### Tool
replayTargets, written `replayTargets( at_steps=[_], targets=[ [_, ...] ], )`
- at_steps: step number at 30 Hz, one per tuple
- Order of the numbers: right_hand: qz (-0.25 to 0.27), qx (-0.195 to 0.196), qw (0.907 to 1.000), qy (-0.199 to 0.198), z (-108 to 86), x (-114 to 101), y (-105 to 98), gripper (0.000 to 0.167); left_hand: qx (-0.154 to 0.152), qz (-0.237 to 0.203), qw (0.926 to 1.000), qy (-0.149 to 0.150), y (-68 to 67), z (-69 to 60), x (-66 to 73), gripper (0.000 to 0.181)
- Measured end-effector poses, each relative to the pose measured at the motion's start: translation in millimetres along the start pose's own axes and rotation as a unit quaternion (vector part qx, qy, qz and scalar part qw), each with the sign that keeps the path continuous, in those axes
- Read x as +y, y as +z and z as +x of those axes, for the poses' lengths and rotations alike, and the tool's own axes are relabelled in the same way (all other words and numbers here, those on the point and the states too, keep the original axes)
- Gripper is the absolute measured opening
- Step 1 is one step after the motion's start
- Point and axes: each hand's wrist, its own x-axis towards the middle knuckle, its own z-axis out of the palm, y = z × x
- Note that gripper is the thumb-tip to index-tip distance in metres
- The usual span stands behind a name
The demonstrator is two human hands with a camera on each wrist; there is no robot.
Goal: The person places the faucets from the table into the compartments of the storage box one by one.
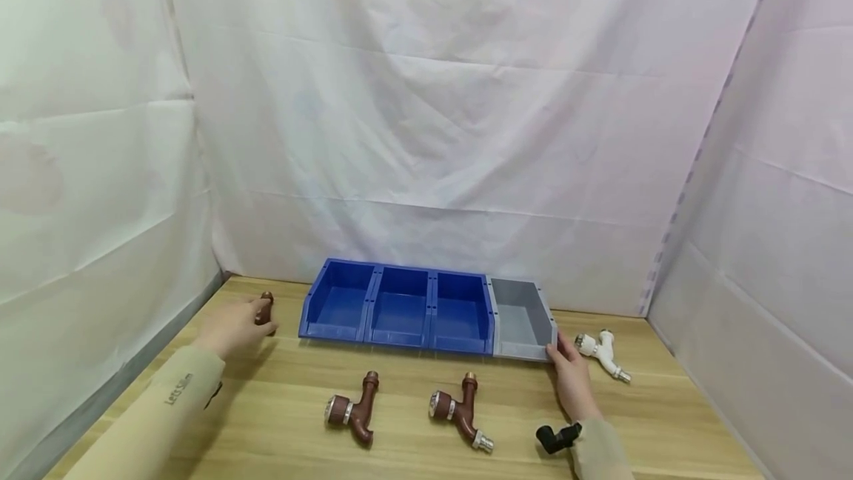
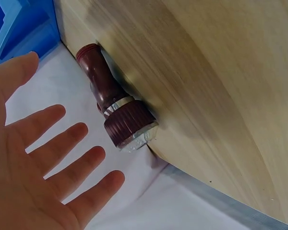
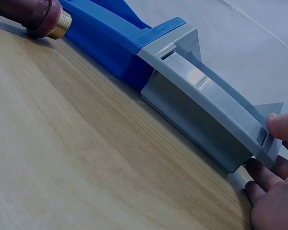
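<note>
At the left end of the table, my left hand [image 1: 233, 326] is beside a brown faucet [image 1: 265, 310]. The left wrist view shows this hand's fingers spread, with a gap between them and the faucet [image 2: 116, 96], whose ribbed knob has a clear, shiny cap. My right hand [image 1: 573, 376] pinches the front right corner of a grey storage bin [image 1: 523, 317]. In the right wrist view its thumb [image 3: 281, 126] lies on the bin's lip while the other fingers are at the side and below. The grey bin adjoins a row of three blue bins [image 1: 400, 313].
Two more brown faucets, one plain-spouted [image 1: 362, 413] and one with a metal nozzle [image 1: 464, 410], lie in front of the bins. A white faucet [image 1: 603, 352] lies right of the grey bin. White cloth [image 1: 426, 132] hangs behind the wooden table [image 1: 300, 406] and along its sides.
</note>
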Motion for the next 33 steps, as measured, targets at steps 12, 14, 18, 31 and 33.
replayTargets(
  at_steps=[12,14,18,31,33],
  targets=[
    [-0.008,-0.004,0.9999,0.005,-2.6,2.9,-3.8,0.060,-0.036,0.012,0.9993,-0.008,5.8,2.1,7.4,0.058],
    [-0.012,-0.009,0.9999,0.006,-2.8,3.2,-4.3,0.060,-0.037,0.012,0.9992,-0.008,6.9,1.8,6.8,0.058],
    [-0.012,-0.015,0.9998,0.007,-2.9,4.1,-4.5,0.060,-0.033,0.011,0.9993,-0.009,8.8,1.1,4.8,0.057],
    [-0.007,-0.009,0.9999,-0.007,-2.9,6.9,-1.7,0.059,-0.047,0.028,0.9984,-0.016,16.0,6.4,-1.5,0.051],
    [-0.007,-0.010,0.9999,-0.007,-2.6,7.0,-1.5,0.059,-0.051,0.033,0.9981,-0.013,15.0,6.9,-0.4,0.049]
  ],
)
